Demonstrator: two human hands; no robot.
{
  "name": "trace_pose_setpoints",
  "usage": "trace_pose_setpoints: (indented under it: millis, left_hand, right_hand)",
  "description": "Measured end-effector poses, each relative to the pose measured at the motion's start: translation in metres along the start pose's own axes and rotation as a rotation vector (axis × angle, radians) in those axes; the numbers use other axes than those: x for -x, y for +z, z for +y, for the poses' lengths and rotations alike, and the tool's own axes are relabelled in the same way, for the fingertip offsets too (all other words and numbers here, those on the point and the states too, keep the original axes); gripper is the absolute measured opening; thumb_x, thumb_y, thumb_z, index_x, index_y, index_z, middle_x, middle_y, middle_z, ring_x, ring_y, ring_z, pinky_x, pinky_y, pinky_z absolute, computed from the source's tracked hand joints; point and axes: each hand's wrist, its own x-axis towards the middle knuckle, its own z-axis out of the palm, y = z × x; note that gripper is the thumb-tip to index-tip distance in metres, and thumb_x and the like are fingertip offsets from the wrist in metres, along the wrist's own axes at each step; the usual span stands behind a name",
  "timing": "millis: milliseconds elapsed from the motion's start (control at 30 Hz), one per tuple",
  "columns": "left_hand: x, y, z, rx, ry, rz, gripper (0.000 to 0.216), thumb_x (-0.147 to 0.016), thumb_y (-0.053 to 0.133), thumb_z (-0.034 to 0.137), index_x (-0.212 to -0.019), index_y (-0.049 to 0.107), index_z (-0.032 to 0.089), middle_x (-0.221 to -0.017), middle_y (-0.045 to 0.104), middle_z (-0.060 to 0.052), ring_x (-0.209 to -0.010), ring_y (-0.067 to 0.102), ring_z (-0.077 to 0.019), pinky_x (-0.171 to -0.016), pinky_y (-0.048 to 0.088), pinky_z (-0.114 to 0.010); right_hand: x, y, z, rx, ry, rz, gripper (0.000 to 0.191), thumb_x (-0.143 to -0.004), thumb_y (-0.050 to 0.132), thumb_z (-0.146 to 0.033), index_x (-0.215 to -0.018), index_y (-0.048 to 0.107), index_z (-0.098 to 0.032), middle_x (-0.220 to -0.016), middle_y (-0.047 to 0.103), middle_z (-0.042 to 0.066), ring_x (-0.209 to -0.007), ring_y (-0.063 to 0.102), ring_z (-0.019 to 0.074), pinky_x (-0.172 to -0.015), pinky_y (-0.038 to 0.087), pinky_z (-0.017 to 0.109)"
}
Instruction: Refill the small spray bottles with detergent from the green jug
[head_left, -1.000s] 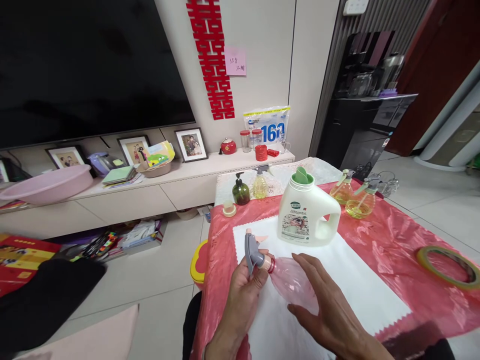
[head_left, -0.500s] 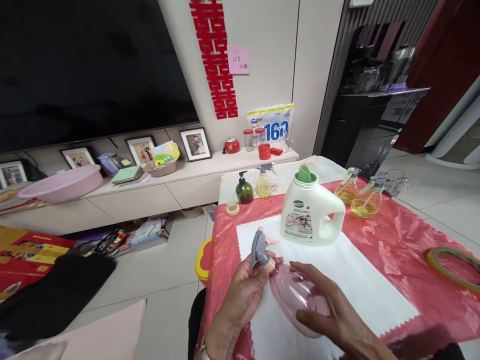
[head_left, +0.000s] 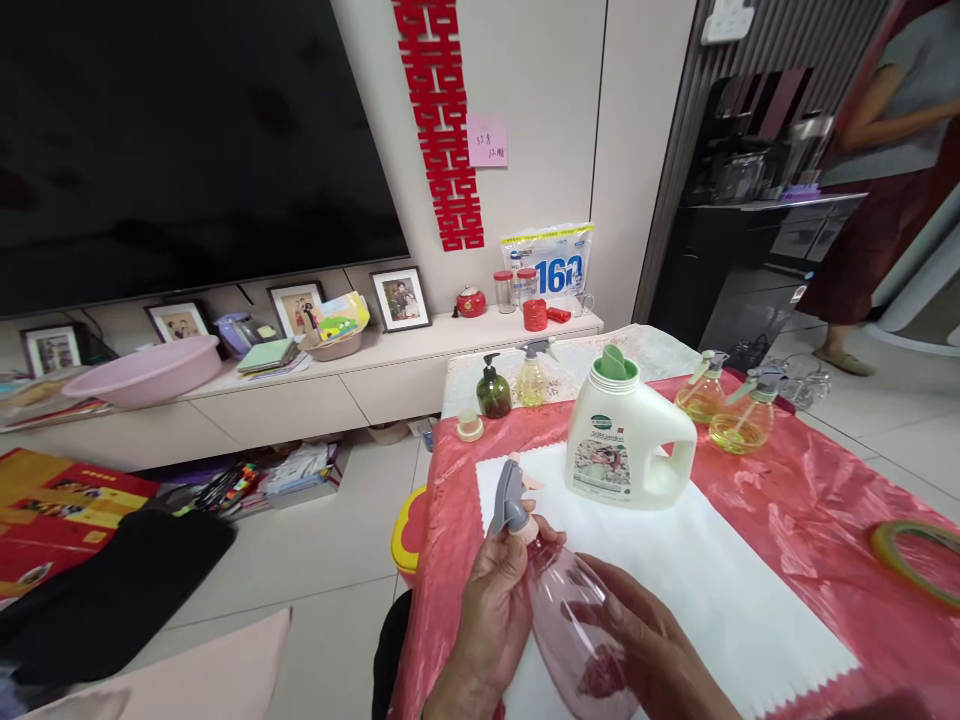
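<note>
A clear pink spray bottle lies tilted between my hands above the white cloth. Its grey spray head with a pale pink trigger points up and away from me. My left hand pinches the peach collar at the neck. Around the bottle's body wrap the fingers of my right hand; some show through the clear wall. Just beyond stands a large white jug with a green spout and no cap on. A pale cap sits at the cloth's far left.
Behind the jug are a green pump bottle and a spray bottle of yellow liquid. Two more spray bottles stand right, with a tape roll nearer. Red plastic covers the table. Another person stands at the back right.
The spray bottle has come nearer to me and turned more upright in view. My right hand's fingers have closed round its body. A person has appeared at the right.
</note>
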Motion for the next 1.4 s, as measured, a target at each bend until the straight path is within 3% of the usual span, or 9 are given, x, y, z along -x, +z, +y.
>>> trace_pose_setpoints:
  millis: [200, 333, 433, 633, 800, 1000, 1100, 1233, 1400]
  left_hand:
    - [-0.006, 0.003, -0.001, 0.066, 0.073, 0.092, 0.034, -0.074, 0.088, 0.036, -0.103, 0.076, 0.022, -0.096, 0.073, -0.004, -0.095, 0.069, -0.0201, -0.099, 0.053, -0.038]
    - [-0.006, 0.01, -0.001, 0.108, 0.09, 0.114, 0.034, -0.074, 0.087, 0.038, -0.1, 0.077, 0.019, -0.097, 0.075, -0.007, -0.093, 0.071, -0.0223, -0.101, 0.054, -0.043]
    - [-0.005, 0.015, 0.0, 0.135, 0.087, 0.12, 0.034, -0.073, 0.087, 0.038, -0.1, 0.078, 0.02, -0.103, 0.075, -0.008, -0.099, 0.071, -0.0249, -0.102, 0.053, -0.044]
    - [-0.005, 0.014, -0.001, 0.154, 0.07, 0.018, 0.032, -0.076, 0.084, 0.04, -0.101, 0.078, 0.021, -0.096, 0.074, -0.005, -0.099, 0.072, -0.0264, -0.107, 0.049, -0.047]
    - [-0.003, 0.014, 0.004, 0.087, 0.065, -0.045, 0.034, -0.076, 0.085, 0.041, -0.103, 0.076, 0.023, -0.095, 0.073, -0.005, -0.101, 0.07, -0.0269, -0.1, 0.053, -0.045]
    - [-0.007, 0.014, 0.002, 0.076, 0.147, 0.07, 0.029, -0.076, 0.084, 0.036, -0.1, 0.075, 0.022, -0.09, 0.072, -0.004, -0.089, 0.07, -0.0207, -0.088, 0.058, -0.038]
    - [-0.009, 0.014, -0.002, 0.135, 0.142, 0.145, 0.029, -0.076, 0.084, 0.035, -0.1, 0.075, 0.021, -0.091, 0.072, -0.005, -0.089, 0.071, -0.0215, -0.088, 0.059, -0.04]
    - [-0.007, 0.018, -0.001, 0.13, 0.115, 0.082, 0.027, -0.077, 0.082, 0.035, -0.099, 0.076, 0.019, -0.092, 0.073, -0.006, -0.092, 0.071, -0.0233, -0.092, 0.058, -0.041]
    - [-0.006, 0.022, 0.006, 0.115, 0.124, -0.031, 0.028, -0.077, 0.083, 0.037, -0.098, 0.077, 0.02, -0.093, 0.072, -0.006, -0.096, 0.071, -0.0242, -0.1, 0.055, -0.043]
  right_hand:
    - [0.005, 0.005, 0.025, 0.071, -0.257, 0.077, 0.093, -0.087, 0.055, -0.083, -0.159, 0.032, -0.029, -0.156, 0.03, 0.015, -0.138, 0.041, 0.035, -0.098, 0.054, 0.047]
    - [0.011, 0.004, 0.025, 0.289, -0.45, 0.003, 0.117, -0.079, 0.068, -0.079, -0.164, 0.001, -0.035, -0.159, 0.021, 0.015, -0.144, 0.032, 0.038, -0.105, 0.05, 0.052]
    - [0.01, 0.003, 0.023, 0.273, -0.458, -0.005, 0.117, -0.078, 0.07, -0.078, -0.163, 0.002, -0.036, -0.159, 0.021, 0.014, -0.144, 0.032, 0.038, -0.106, 0.048, 0.052]
    - [0.003, 0.007, 0.024, -0.19, -0.066, -0.031, 0.099, -0.078, 0.066, -0.082, -0.157, 0.03, -0.036, -0.157, 0.031, 0.011, -0.134, 0.047, 0.0343, -0.102, 0.05, 0.052]
    - [0.006, 0.01, 0.011, -0.452, 0.231, -0.192, 0.087, -0.085, 0.043, -0.093, -0.127, 0.063, -0.019, -0.135, 0.056, 0.014, -0.117, 0.061, 0.0269, -0.1, 0.052, 0.043]
    - [0.003, 0.014, 0.007, -0.332, 0.12, -0.103, 0.09, -0.087, 0.043, -0.092, -0.158, 0.012, -0.047, -0.162, 0.018, 0.005, -0.132, 0.05, 0.0299, -0.092, 0.055, 0.05]
    - [0.003, 0.015, 0.016, -0.185, -0.074, -0.057, 0.116, -0.072, 0.072, -0.085, -0.157, 0.002, -0.052, -0.164, 0.007, 0.004, -0.135, 0.044, 0.0323, -0.096, 0.053, 0.049]
    - [0.007, 0.013, 0.017, -0.184, -0.121, -0.03, 0.149, -0.047, 0.099, -0.06, -0.157, 0.0, -0.052, -0.15, 0.035, 0.008, -0.116, 0.059, 0.029, -0.089, 0.056, 0.042]
    - [0.006, 0.007, 0.003, -0.468, 0.298, -0.305, 0.129, -0.065, 0.074, -0.09, -0.161, 0.012, -0.031, -0.111, 0.064, 0.012, -0.072, 0.066, 0.0169, -0.061, 0.051, 0.021]
